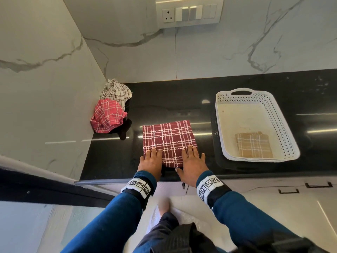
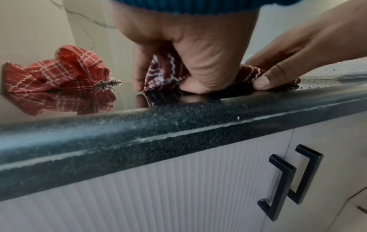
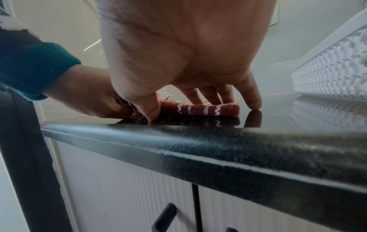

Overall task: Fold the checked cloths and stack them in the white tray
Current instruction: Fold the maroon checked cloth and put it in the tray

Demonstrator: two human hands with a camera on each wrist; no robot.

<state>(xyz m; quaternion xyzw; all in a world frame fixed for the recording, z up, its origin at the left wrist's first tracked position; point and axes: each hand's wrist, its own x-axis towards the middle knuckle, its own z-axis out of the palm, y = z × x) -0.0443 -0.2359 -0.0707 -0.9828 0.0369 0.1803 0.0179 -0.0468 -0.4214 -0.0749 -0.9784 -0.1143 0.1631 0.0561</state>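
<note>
A maroon checked cloth (image 1: 168, 139) lies folded into a rectangle on the black counter (image 1: 164, 103), near its front edge. My left hand (image 1: 151, 158) holds the cloth's near left corner, fingers on top and thumb tucked under the bunched edge (image 2: 164, 70). My right hand (image 1: 192, 159) has its fingers laid on the near right part of the cloth (image 3: 208, 108), thumb pressed against the near edge. The white perforated tray (image 1: 277, 121) stands to the right and holds one folded tan checked cloth (image 1: 253, 146) at its near end.
A crumpled red checked cloth (image 1: 107, 115) and a white checked cloth (image 1: 116, 91) are heaped in the left corner against the marble wall. The counter's rounded front edge (image 2: 178, 125) runs just below my hands. Cabinet doors with black handles (image 2: 286, 180) are underneath.
</note>
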